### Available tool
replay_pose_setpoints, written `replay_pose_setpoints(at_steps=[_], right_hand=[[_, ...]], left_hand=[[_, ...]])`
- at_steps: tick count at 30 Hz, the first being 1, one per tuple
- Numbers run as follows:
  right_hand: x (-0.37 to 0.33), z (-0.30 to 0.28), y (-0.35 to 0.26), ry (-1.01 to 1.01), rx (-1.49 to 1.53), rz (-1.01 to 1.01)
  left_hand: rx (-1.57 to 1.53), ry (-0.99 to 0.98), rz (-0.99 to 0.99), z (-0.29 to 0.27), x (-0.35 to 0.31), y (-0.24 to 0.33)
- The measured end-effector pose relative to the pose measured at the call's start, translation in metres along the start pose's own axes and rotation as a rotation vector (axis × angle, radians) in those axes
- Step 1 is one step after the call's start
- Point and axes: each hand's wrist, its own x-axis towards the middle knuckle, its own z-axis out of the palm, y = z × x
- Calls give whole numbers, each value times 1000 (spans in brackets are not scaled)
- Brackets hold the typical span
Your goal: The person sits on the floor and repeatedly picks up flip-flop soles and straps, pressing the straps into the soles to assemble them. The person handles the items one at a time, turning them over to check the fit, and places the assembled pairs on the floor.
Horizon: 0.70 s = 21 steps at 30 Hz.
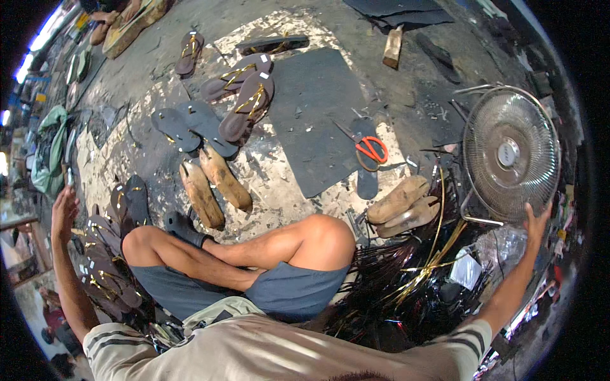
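Note:
My left hand (65, 214) is raised at the far left, its fingers stretched upward near a green bag (51, 152). I make out no object clearly held in it. Out at the right, my right hand (537, 223) has its fingers spread at the lower rim of a round wire-guarded fan (508, 152); whether they touch the guard is hard to tell. Below the fan lie clear plastic wrapping (502, 249) and a white packet (466, 270). Several dark sandals with gold straps (105, 286) are heaped beside my left forearm.
Ahead are brown sandals (248, 106), dark soles (175, 130), wooden foot forms (202, 193), a black sheet (318, 120) and orange-handled scissors (372, 150). More wooden forms (400, 202) and shiny dark strips (381, 279) lie right of my crossed legs. Another person's hand (130, 11) shows at upper left.

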Motion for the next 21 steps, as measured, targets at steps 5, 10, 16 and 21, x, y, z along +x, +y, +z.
replay_pose_setpoints(at_steps=[5,10,16,21], right_hand=[[22,20,-66,8,-112,41],[-9,47,-118,19,-114,208],[41,27,-69,296,-516,200],[47,113,-83,403,-695,426]], left_hand=[[-147,-117,147,52,-45,47],[-291,-70,58,21,-58,-27],[-422,-36,-28,-9,-83,-94],[-461,128,-92,-30,-135,-87]])
